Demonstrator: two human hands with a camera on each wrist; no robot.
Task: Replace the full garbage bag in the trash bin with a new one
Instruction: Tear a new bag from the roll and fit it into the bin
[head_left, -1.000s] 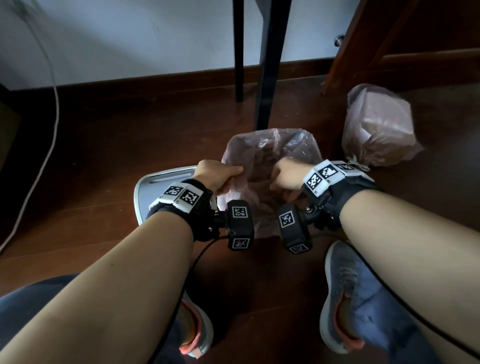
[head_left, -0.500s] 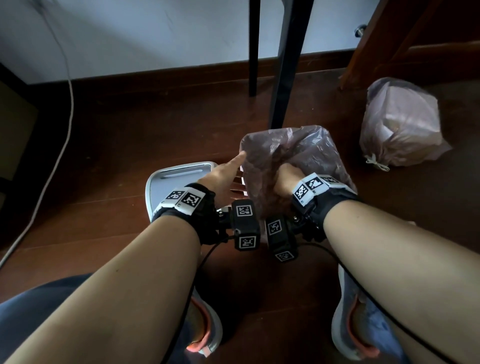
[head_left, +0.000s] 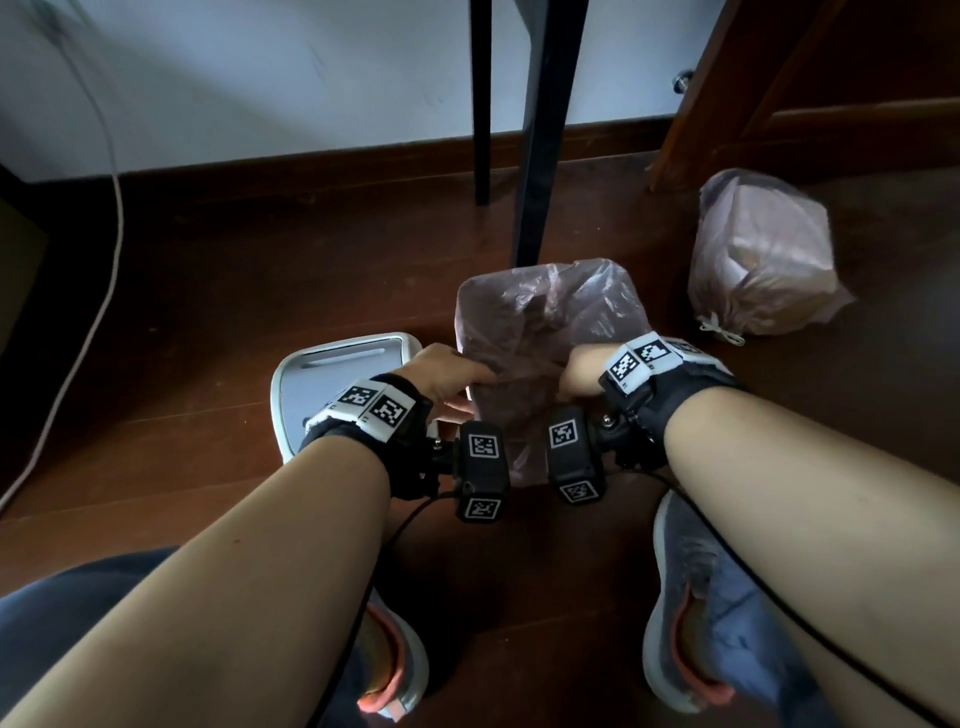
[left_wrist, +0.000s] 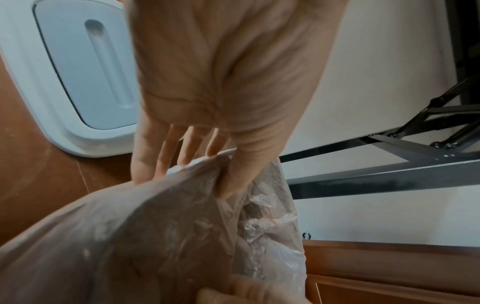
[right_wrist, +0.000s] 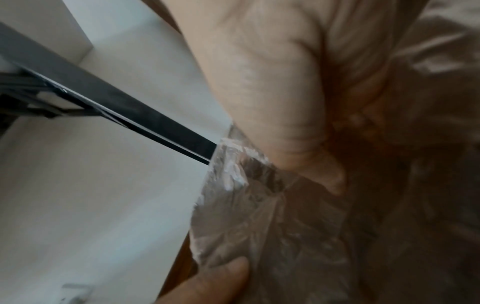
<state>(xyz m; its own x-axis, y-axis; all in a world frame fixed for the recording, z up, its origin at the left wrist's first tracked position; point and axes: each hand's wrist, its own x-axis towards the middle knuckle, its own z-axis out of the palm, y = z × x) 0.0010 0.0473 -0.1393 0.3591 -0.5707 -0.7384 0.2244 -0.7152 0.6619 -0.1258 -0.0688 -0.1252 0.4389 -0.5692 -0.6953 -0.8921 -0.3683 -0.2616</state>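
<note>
A new translucent pinkish garbage bag (head_left: 550, 322) is draped over the trash bin, which it hides. My left hand (head_left: 452, 379) pinches the bag's near left edge between thumb and fingers; in the left wrist view the thumb (left_wrist: 241, 170) lies over the plastic (left_wrist: 155, 236). My right hand (head_left: 579, 374) grips the near right edge, bunching the film (right_wrist: 259, 216) in a curled fist. The full tied bag (head_left: 758, 265) sits on the floor at the right. The grey bin lid (head_left: 332, 374) lies flat on the floor at the left.
Two black table legs (head_left: 540, 135) stand just behind the bin. A wooden cabinet (head_left: 831, 78) is at the back right and a white cable (head_left: 104, 218) runs down at the left. My shoes (head_left: 691, 623) rest on the dark wooden floor near the bin.
My left hand, with fingers stretched out half a second ago, has closed on the bag's left edge. The bag's mouth is pulled wider over the bin.
</note>
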